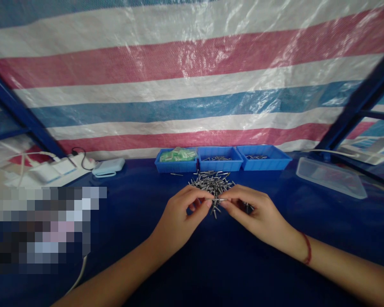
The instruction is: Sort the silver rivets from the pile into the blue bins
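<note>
In the head view, my left hand point(184, 213) and my right hand point(257, 211) meet over the blue table, thumbs and forefingers pinched. Between them lies a thin silvery metal pin point(216, 199), level, with one end in each hand. Its exact kind is too small to tell. Just beyond the fingertips spreads a heap of similar metal pins point(211, 182), partly hidden behind both hands. A few of them stick out below the held one.
Three blue bins stand behind the heap: the left bin point(176, 167) holds green-and-white packets, the middle bin point(220, 165) and right bin point(269, 163) hold metal pins. A clear plastic lid point(331, 177) lies right. Left are a power strip point(57, 168) and a pale blue device point(109, 167).
</note>
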`<state>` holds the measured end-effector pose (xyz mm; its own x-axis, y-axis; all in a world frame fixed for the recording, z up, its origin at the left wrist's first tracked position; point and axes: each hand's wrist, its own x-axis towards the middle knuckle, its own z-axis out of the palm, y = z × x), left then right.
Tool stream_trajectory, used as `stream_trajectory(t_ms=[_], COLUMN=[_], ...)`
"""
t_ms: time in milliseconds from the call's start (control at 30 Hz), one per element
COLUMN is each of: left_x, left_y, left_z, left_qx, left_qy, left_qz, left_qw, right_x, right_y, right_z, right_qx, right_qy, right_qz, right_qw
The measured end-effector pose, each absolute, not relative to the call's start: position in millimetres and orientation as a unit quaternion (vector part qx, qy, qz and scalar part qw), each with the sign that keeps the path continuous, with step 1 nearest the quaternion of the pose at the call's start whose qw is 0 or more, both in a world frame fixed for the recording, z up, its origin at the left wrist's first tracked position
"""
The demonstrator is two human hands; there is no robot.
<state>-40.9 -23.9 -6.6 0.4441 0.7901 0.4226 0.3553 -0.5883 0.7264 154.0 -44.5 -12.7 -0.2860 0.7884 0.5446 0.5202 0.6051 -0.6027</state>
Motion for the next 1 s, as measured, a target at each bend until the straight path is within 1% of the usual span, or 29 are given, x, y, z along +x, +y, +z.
stream_trajectory(t_ms=[100, 233, 333, 433, 467, 500, 533, 600, 733, 833, 1000], left_x=[-43, -42, -40, -39, -40, -40, -41, -42, -43, -43, -44], left_y=[-22, -20, -18, -16, -16, -16, -15, -15, -16, -15, -12], left_z=[-6, -11, -15, -18, -18, -19, -20, -21, -21, -20, -22], left_qx=[0.812, 0.818, 0.820, 0.844, 0.855, 0.866, 0.877, 0.897, 0.923, 0.929, 0.921], left_qy=[0.358, 0.372, 0.389, 0.375, 0.366, 0.357, 0.350, 0.340, 0.327, 0.315, 0.317], left_qz=[0.368, 0.343, 0.324, 0.286, 0.273, 0.259, 0.244, 0.211, 0.156, 0.150, 0.177], left_qw=[0.277, 0.273, 0.268, 0.255, 0.246, 0.235, 0.220, 0.186, 0.131, 0.124, 0.142], right_x=[154, 164, 190, 228, 240, 249, 256, 260, 239, 216, 190], right_y=[-46, -40, -20, 6, 15, 22, 27, 32, 21, 7, -14], right_z=[-10, -3, 1, 2, 1, -1, -3, -6, -7, -7, -9], right_qx=[-0.387, -0.368, -0.447, -0.571, -0.600, -0.620, -0.638, -0.652, -0.621, -0.586, -0.525], right_qy=[-0.802, -0.832, -0.786, -0.673, -0.650, -0.649, -0.636, -0.634, -0.675, -0.719, -0.786], right_qz=[0.122, 0.062, -0.039, -0.169, -0.200, -0.212, -0.220, -0.212, -0.159, -0.107, -0.020], right_qw=[0.439, 0.410, 0.425, 0.438, 0.420, 0.387, 0.374, 0.357, 0.365, 0.358, 0.325])
